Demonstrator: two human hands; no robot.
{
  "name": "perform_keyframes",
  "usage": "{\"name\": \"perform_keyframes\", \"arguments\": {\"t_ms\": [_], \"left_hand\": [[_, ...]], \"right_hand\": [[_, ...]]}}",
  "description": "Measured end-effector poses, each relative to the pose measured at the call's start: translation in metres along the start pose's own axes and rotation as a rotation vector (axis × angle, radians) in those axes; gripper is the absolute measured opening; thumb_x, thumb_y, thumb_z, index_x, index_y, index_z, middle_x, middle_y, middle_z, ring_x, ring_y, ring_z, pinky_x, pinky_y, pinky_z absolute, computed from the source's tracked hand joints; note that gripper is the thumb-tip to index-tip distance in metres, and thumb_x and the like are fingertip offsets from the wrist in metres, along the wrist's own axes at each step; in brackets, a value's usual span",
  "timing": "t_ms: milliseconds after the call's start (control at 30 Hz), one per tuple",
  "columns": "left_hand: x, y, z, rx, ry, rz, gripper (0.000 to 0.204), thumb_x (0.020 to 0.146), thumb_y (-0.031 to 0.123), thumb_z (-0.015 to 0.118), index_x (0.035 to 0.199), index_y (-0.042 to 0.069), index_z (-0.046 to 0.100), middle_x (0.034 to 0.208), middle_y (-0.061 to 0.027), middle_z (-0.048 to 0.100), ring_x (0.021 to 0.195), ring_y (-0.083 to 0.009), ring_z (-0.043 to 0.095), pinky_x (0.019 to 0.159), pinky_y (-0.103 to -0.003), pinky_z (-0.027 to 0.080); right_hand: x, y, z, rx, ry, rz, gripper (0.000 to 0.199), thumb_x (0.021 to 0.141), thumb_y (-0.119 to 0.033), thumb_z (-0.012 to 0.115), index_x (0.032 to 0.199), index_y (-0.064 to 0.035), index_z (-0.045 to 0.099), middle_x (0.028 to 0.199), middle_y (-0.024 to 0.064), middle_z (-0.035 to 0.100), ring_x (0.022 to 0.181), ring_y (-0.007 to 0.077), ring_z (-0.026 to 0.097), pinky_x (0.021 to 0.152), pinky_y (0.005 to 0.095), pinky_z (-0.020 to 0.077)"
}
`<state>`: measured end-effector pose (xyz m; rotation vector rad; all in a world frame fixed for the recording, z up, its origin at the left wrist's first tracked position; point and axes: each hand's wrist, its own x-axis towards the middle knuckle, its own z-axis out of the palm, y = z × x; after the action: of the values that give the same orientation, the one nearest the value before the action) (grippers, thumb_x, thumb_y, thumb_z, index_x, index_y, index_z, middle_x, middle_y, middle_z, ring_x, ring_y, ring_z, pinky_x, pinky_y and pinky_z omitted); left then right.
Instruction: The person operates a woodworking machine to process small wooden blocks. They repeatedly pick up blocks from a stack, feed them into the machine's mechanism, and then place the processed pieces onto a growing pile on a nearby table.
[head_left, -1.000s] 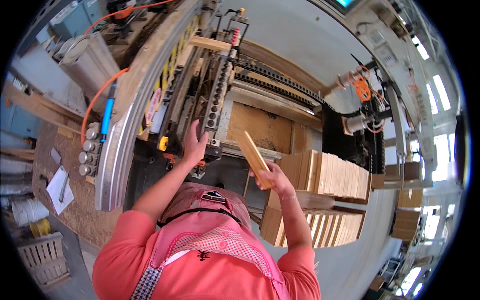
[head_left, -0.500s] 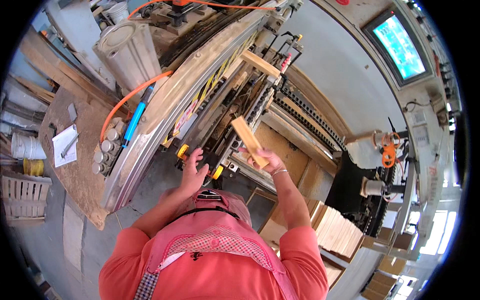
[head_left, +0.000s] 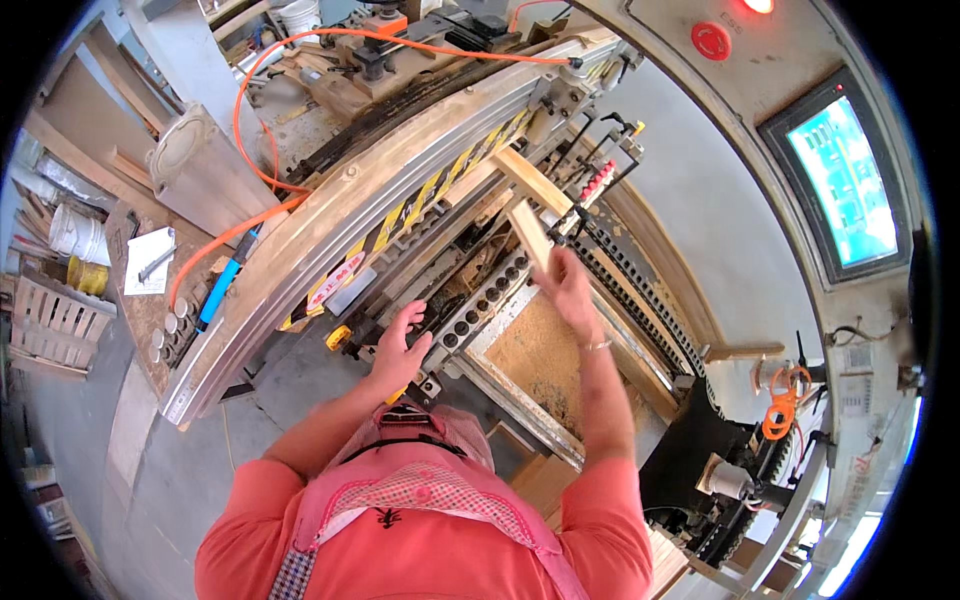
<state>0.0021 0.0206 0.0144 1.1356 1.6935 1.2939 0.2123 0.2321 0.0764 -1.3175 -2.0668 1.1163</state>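
Observation:
A short, pale wood strip (head_left: pixel 527 230) slants up from my right hand (head_left: pixel 570 295), whose fingers are closed round its near end. Its far end lies in front of another wood piece (head_left: pixel 535 182) that rests across the machine bed. My left hand (head_left: pixel 398 350) hovers at the near end of the bed, beside the rail with round black fittings (head_left: pixel 470 318). Its fingers are apart and it holds nothing. A yellow knob (head_left: pixel 340 337) sits just left of that hand.
A heavy beam (head_left: pixel 330 235) with a striped warning band runs along the left. At the right are a control panel with a lit screen (head_left: pixel 843 187) and a red stop button (head_left: pixel 710 41). Orange-handled scissors (head_left: pixel 785 405) hang below it. An orange hose (head_left: pixel 240 95) loops at upper left.
My right hand has carried the wood strip forward and slightly right, deeper over the machine. The left hand stays near the bed's near end, still open. The whole view has shifted.

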Motion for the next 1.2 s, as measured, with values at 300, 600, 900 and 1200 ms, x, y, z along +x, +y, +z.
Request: {"name": "perform_keyframes", "arguments": {"t_ms": [300, 600, 900, 1200], "left_hand": [[0.008, 0.008, 0.014, 0.023, 0.029, 0.001, 0.047, 0.081, 0.008, 0.058, 0.125, 0.003, 0.045, 0.118, -0.0131, 0.055, 0.106, -0.0227, 0.054, 0.091, -0.034, 0.042], [0.023, 0.016, 0.015, 0.019, -0.036, 0.045, 0.045, 0.081, 0.007, 0.058, 0.125, 0.002, 0.046, 0.118, -0.0129, 0.056, 0.105, -0.0216, 0.055, 0.091, -0.033, 0.042], [0.062, 0.038, 0.051, -0.726, -0.318, -0.168, 0.047, 0.086, 0.013, 0.062, 0.128, 0.001, 0.043, 0.118, -0.0069, 0.055, 0.101, -0.0126, 0.054, 0.085, -0.026, 0.045], [0.052, 0.036, 0.034, -0.674, -0.178, -0.150, 0.026, 0.087, 0.009, 0.056, 0.111, 0.002, 0.052, 0.105, -0.0098, 0.062, 0.097, -0.0158, 0.058, 0.082, -0.030, 0.050]], "right_hand": [[0.157, 0.029, -0.007, -0.798, 0.190, -0.239, 0.041, 0.067, -0.032, 0.073, 0.090, -0.0012, 0.058, 0.087, 0.0177, 0.062, 0.088, 0.0317, 0.059, 0.077, 0.0402, 0.0474], [0.163, 0.010, -0.036, -0.820, 0.020, -0.097, 0.045, 0.061, -0.041, 0.071, 0.088, -0.0053, 0.064, 0.082, 0.0158, 0.066, 0.079, 0.0312, 0.064, 0.071, 0.0397, 0.0510], [-0.005, -0.030, -0.013, -0.008, -0.269, -0.036, 0.046, 0.061, -0.035, 0.081, 0.086, -0.0009, 0.065, 0.065, 0.0054, 0.063, 0.058, 0.0130, 0.059, 0.052, 0.0276, 0.0498], [0.007, -0.032, -0.010, -0.155, -0.207, -0.199, 0.041, 0.066, -0.037, 0.078, 0.083, -0.0023, 0.065, 0.063, 0.0078, 0.062, 0.051, 0.0129, 0.057, 0.050, 0.0299, 0.0486]]}}
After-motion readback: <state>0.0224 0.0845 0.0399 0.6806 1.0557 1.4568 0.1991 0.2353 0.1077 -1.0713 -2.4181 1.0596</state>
